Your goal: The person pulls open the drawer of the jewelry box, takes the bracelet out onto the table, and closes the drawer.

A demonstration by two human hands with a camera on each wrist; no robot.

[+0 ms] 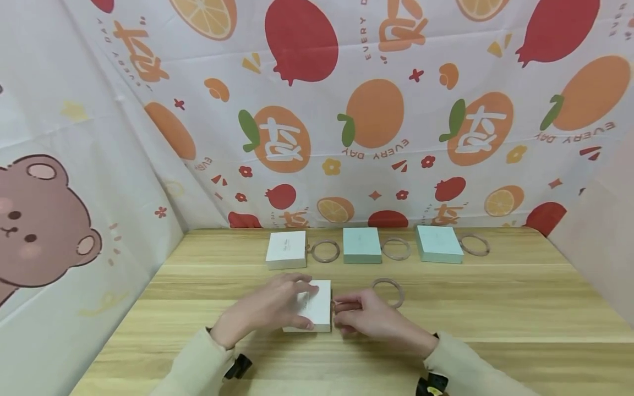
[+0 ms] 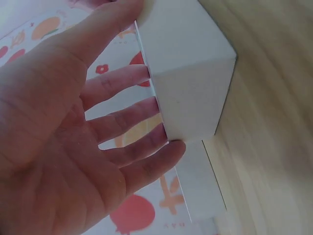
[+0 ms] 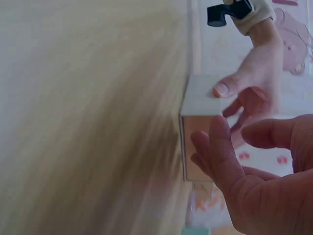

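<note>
On the wooden table a white box [image 1: 321,303] lies flat in front of me. My left hand [image 1: 269,305] spans it from the left and holds it, the thumb at its near edge and the fingers over its top. In the left wrist view the spread fingers meet the box's [image 2: 190,103] upper edge. My right hand [image 1: 369,316] is beside the box's right end, with its fingertips close to that side. The right wrist view shows a brown end face [image 3: 200,149] behind these fingers, with a gap between thumb and forefinger.
Behind stand another white box [image 1: 287,246] and two mint-green boxes, one [image 1: 362,242] in the middle and one [image 1: 438,242] on the right. Bracelet-like rings lie beside these boxes, and one ring [image 1: 399,286] lies behind my right hand. A fruit-print cloth [image 1: 421,181] hangs at the back.
</note>
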